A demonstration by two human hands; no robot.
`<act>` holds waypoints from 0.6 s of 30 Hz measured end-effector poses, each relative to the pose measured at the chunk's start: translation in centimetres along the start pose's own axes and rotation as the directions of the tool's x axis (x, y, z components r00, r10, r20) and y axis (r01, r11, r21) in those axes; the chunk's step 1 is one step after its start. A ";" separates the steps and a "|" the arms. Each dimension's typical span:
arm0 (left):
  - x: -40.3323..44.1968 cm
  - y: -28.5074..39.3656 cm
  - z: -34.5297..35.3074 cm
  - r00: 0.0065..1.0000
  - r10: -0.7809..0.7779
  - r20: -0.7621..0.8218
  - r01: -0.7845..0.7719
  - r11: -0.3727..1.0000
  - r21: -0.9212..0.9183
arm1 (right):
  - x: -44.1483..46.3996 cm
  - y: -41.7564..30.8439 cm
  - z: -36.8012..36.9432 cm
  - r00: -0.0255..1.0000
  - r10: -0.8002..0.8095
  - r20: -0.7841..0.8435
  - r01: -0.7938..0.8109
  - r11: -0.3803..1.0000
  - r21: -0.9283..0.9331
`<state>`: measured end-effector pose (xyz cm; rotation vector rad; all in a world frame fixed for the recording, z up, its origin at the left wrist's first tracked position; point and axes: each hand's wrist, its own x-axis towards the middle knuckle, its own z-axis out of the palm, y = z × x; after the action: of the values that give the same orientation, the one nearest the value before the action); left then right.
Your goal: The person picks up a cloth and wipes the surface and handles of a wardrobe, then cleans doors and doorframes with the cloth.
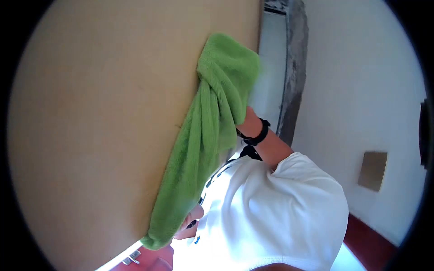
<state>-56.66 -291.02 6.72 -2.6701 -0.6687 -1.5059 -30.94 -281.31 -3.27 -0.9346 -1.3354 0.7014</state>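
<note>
"Where the two hands work, what do you see?"

"A green cloth (210, 104), fluffy and folded, stretched slantwise along the edge of a plain tan board (95, 117). Its upper end spreads wide, with one rim a little blurred; deep creases run down the middle, and the lower end bunches into a lump at the board's pale edge (121, 255)."

"And the right hand (248, 116)?"

"It goes in under the broad upper part. Only the part by the wrist shows, with a black watch (256, 135) just below. The cloth hides the fingers, so I can't tell whether they're clamped on it."

"The left hand (195, 213)?"

"Down near the lower end, right against the cloth and mostly behind it. I can't tell how its fingers stand either. The two hands are well apart, one toward each end."

"What's around them?"

"The wearer's white shirt (280, 212) fills the lower middle. Farther right there's a white wall (352, 90) with a square brown panel (373, 171) on it, and a red strip (368, 241) below. A rough grey band (296, 67) runs between the wall and the board."
</note>
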 end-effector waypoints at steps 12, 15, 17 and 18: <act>0.7 -10.3 6.7 0.949 0.106 0.299 -0.015 0.957 -0.291 | -0.4 4.5 -1.6 0.946 0.272 -0.179 -0.226 0.944 0.238; 2.5 -10.5 9.1 0.946 0.294 0.136 -0.287 0.955 -0.071 | -1.6 5.4 -0.4 0.915 0.350 -0.201 -0.255 0.887 0.385; 1.6 -10.7 9.1 0.936 0.268 0.229 -0.260 0.963 -0.067 | -2.5 5.7 0.6 0.886 0.404 -0.228 -0.241 0.821 0.518; 3.5 -10.9 8.6 0.800 0.528 0.285 -0.578 0.805 0.131 | -2.6 5.5 1.5 0.868 0.440 -0.232 -0.217 0.755 0.618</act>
<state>-52.08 -278.04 2.72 -2.5642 -0.0077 -0.9149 -32.23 -280.70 -9.38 -0.7548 -0.5538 1.0779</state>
